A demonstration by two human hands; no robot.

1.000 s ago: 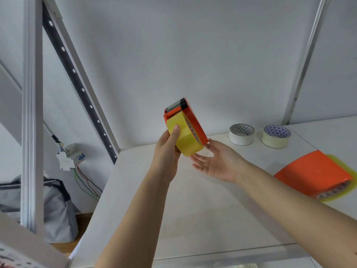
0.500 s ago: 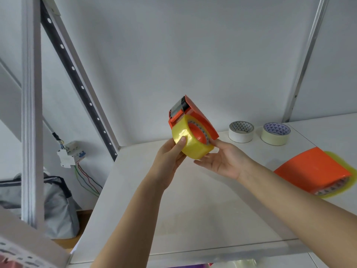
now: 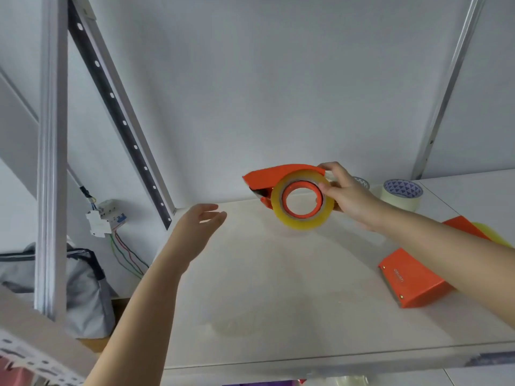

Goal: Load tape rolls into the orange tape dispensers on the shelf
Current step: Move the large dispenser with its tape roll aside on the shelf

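My right hand grips an orange tape dispenser with a yellowish clear tape roll seated on its orange hub, held above the white shelf with the roll's face turned toward me. To the left, my left hand hovers over the shelf, fingers apart and holding nothing. A second orange dispenser lies on the shelf at the right, partly behind my right forearm, with a yellow roll's edge showing beyond it.
A cream tape roll stands at the shelf's back right, and another roll peeks out behind my right hand. Perforated metal uprights frame the shelf on the left. A grey bag and a wired breaker sit lower left.
My left hand let go of the roll and drew back to the left. My right hand took the loaded dispenser, turned its open side toward me and moved it right.
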